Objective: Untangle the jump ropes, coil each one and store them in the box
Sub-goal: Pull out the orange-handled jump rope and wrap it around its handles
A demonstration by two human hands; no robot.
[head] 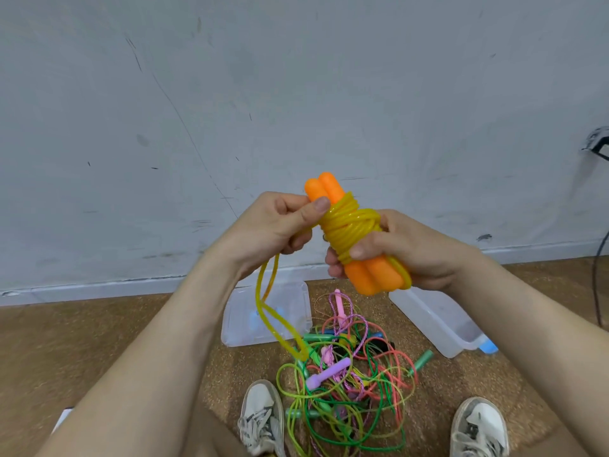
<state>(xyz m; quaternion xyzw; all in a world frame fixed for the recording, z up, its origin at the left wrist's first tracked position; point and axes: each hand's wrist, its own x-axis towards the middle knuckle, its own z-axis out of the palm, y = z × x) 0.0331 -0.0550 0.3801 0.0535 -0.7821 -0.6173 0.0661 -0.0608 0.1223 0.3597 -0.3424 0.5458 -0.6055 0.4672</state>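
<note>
1. Between the two hands, raised in front of the wall, sits the yellow jump rope; its two orange handles lie side by side, tilted, with the yellow cord wound in many turns round their middle.
2. The left hand is curled, thumb pressed on the cord at the upper end of the handles, and it grips the free part of that cord; from under this hand a loose yellow loop hangs down and reaches the edge of the heap below.
3. The right hand is clenched round the lower half of the bundle, thumb across the coils, fingers wrapped behind the handles.
4. On the brown floor, between the person's two white shoes and the wall, lies a tangle of jump ropes; green, red, yellow-green and speckled pink cords cross one another; a purple handle, a pink handle and a green handle show among them.
5. The clear plastic box stands on the floor just right of the heap, under the right hand, with a blue clip at its near end; whether anything lies inside it cannot be told.
6. A clear lid lies flat on the floor left of the heap, partly behind the left forearm.
7. A dark cable hangs down the wall at the far right.
</note>
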